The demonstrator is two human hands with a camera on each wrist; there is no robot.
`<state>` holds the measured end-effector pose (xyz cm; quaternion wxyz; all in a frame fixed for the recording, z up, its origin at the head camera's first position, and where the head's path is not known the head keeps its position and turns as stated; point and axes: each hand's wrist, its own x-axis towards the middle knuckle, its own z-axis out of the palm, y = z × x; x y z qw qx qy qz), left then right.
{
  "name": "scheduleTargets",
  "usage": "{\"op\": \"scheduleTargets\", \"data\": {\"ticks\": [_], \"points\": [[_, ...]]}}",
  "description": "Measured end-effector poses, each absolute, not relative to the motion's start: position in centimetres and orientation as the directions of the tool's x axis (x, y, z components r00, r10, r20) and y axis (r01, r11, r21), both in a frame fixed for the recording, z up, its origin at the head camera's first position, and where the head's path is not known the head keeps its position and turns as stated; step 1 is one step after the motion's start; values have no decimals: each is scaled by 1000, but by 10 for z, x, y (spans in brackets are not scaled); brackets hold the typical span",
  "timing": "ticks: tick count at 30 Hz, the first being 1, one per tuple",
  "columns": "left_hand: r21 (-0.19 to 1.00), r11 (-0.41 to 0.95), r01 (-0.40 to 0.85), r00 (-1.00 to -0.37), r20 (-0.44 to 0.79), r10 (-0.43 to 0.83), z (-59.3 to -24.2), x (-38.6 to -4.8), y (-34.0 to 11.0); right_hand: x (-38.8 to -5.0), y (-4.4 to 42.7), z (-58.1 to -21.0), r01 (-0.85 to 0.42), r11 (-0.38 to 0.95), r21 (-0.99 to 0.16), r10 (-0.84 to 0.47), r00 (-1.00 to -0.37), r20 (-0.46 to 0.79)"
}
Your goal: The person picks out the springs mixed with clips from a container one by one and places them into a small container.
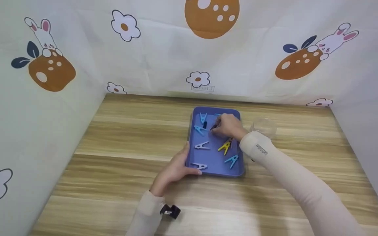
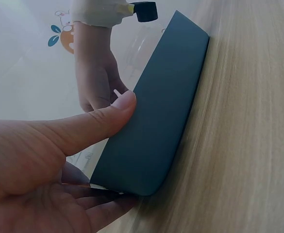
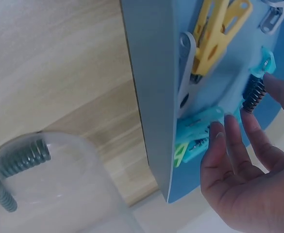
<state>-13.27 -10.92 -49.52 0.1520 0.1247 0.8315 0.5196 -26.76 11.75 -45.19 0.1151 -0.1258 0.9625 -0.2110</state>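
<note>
A blue tray (image 1: 215, 170) holds several clothespins, among them a yellow clothespin (image 1: 225, 146), a light blue clothespin (image 1: 231, 161) and a pale clothespin (image 1: 202, 146). My left hand (image 1: 176, 165) grips the tray's near left corner, its thumb along the front wall and fingers at the left side. Over the far part of the tray, my right hand (image 1: 228, 126) pinches a small black spring (image 3: 255, 99) between thumb and fingertip. Another black spring (image 1: 205, 125) lies near the light blue clothespins at the left. The right hand hides part of the tray's far right area in the head view.
A clear round container (image 1: 263, 127) stands just right of the tray; dark springs (image 3: 23, 158) show inside it in the right wrist view. Beneath is a wood-grain table (image 1: 126, 137), with a patterned white cloth (image 1: 156, 55) rising behind and at the sides.
</note>
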Motion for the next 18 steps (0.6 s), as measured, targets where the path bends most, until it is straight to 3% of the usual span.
{"op": "scheduleTargets", "data": {"ticks": [18], "points": [[898, 438, 41, -920, -136, 367, -494, -132, -109, -257, 128, -443, -216, 806, -551, -322, -941, -103]]}}
